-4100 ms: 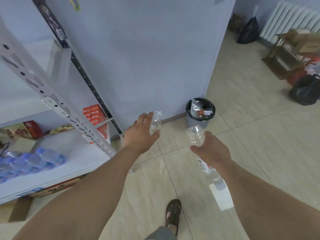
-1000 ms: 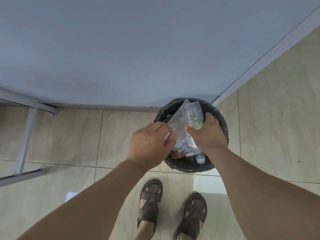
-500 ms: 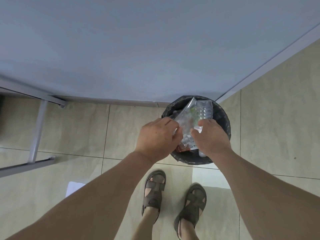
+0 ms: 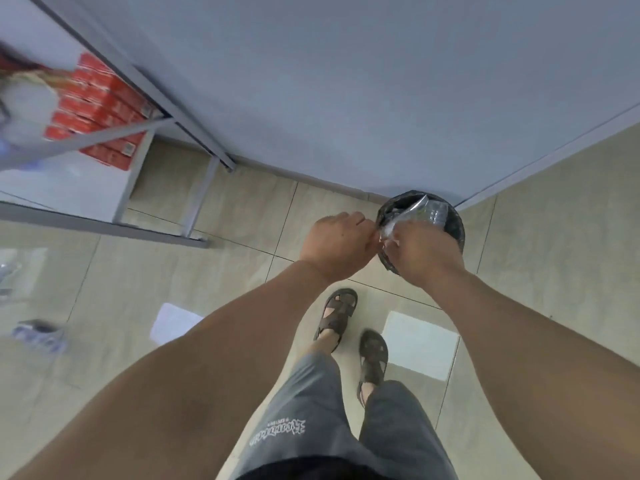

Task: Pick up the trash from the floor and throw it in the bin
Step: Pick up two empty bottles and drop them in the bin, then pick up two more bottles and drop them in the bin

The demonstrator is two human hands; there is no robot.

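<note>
A round bin (image 4: 456,226) with a black liner stands on the tiled floor against the blue wall. Inside it lie a clear plastic bottle (image 4: 435,212) and a crumpled clear wrapper (image 4: 403,213). My right hand (image 4: 425,255) hangs over the bin's near side with its fingers pointing down into it; what they hold is hidden. My left hand (image 4: 337,245) is just left of the bin's rim, fingers curled, touching the right hand, and nothing shows in it.
A grey metal rack (image 4: 194,199) stands at the left with red boxes (image 4: 100,109) on its shelf. A blurred blue pack (image 4: 38,336) lies on the floor at far left. My sandalled feet (image 4: 337,315) stand close before the bin.
The view has swung left and drawn back, so the rack is now in sight. Both hands have lifted a little from the bin, and the left one has slid off its left rim.
</note>
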